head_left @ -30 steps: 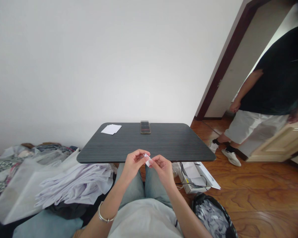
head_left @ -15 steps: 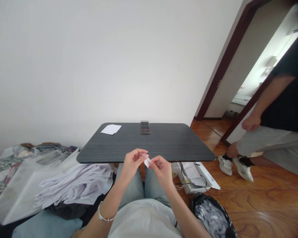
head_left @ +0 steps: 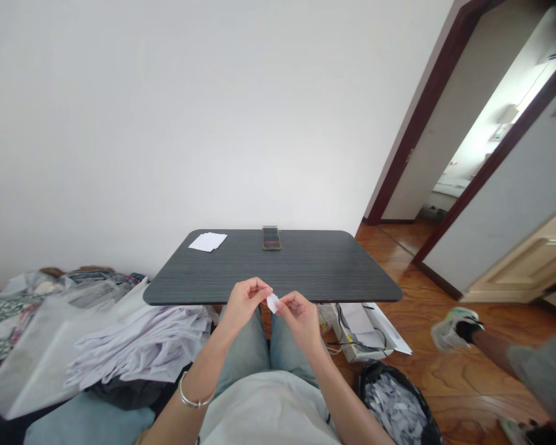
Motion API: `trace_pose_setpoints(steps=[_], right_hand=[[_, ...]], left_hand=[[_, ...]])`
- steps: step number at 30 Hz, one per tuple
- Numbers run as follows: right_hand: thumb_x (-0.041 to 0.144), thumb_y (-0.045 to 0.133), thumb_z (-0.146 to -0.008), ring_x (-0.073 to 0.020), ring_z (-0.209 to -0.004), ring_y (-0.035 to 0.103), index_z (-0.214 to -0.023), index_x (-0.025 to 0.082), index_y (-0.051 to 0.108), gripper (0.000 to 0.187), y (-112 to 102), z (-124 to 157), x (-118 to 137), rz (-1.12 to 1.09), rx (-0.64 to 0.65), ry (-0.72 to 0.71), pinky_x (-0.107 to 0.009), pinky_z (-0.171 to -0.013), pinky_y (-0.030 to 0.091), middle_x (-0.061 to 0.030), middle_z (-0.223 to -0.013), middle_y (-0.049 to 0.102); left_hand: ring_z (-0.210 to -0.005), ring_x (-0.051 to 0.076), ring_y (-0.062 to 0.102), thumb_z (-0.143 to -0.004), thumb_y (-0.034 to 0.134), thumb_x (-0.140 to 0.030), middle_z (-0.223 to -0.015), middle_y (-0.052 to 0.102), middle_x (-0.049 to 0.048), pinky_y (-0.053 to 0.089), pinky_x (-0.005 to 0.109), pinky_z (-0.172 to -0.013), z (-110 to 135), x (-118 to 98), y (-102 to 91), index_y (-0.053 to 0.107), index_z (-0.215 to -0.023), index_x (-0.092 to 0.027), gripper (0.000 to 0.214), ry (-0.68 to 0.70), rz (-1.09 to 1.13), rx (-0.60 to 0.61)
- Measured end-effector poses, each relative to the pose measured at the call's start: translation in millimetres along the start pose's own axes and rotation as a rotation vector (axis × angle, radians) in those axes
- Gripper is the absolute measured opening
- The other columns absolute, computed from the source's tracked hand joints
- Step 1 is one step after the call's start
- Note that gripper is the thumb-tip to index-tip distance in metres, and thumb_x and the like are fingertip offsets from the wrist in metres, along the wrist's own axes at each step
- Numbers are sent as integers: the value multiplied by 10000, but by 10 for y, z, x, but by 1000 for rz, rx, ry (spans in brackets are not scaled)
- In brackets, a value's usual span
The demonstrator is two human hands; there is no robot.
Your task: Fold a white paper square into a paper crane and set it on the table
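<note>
My left hand (head_left: 244,301) and my right hand (head_left: 301,313) meet just in front of the near edge of a dark table (head_left: 306,272), above my lap. Both pinch a small folded piece of white paper (head_left: 272,302) between fingertips; the fingers of each hand are curled closed. A silver bracelet sits on my left wrist. On the table's far side lie a few white paper sheets (head_left: 207,241) and a phone (head_left: 271,237).
A heap of white bags and cloth (head_left: 97,346) fills the floor at left. A black bin with paper scraps (head_left: 398,405) stands at right below me, beside a white device with cables (head_left: 364,330). Another person's leg and shoe (head_left: 458,327) cross the wooden floor at right.
My hands stay together on the paper piece, shifting slightly. The other person has moved from the doorway toward the lower right, now mostly out of view.
</note>
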State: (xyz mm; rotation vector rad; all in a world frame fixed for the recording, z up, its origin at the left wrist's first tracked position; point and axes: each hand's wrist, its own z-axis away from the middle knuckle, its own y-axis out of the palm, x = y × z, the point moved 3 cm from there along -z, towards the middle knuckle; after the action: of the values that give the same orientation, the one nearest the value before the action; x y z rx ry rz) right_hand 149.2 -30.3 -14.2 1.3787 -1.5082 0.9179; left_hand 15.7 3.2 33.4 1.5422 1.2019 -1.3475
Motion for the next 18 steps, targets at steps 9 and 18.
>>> trace_pose_setpoints(steps=[9,18], right_hand=[[303,618,-749,-162,-572,587,-678,206,588,125,1,-6,-20,52,-32,-9,-276,-559,460,-4,-618,635],[316,654,-727,-139,-558,569,-845,196,590,180,-5,-53,-10,-75,-66,38,-246,-544,449,15,-624,608]], left_hand=[[-598,131,612,-650,698,-270,-649,647,10,458,239,-599,-32,53,-42,601,-776,-138,207,-63,17,148],[-618,166,647,-686,666,-284,-664,713,54,478,268,-628,7,-19,-59,624,-730,-135,160,-59,-111,93]])
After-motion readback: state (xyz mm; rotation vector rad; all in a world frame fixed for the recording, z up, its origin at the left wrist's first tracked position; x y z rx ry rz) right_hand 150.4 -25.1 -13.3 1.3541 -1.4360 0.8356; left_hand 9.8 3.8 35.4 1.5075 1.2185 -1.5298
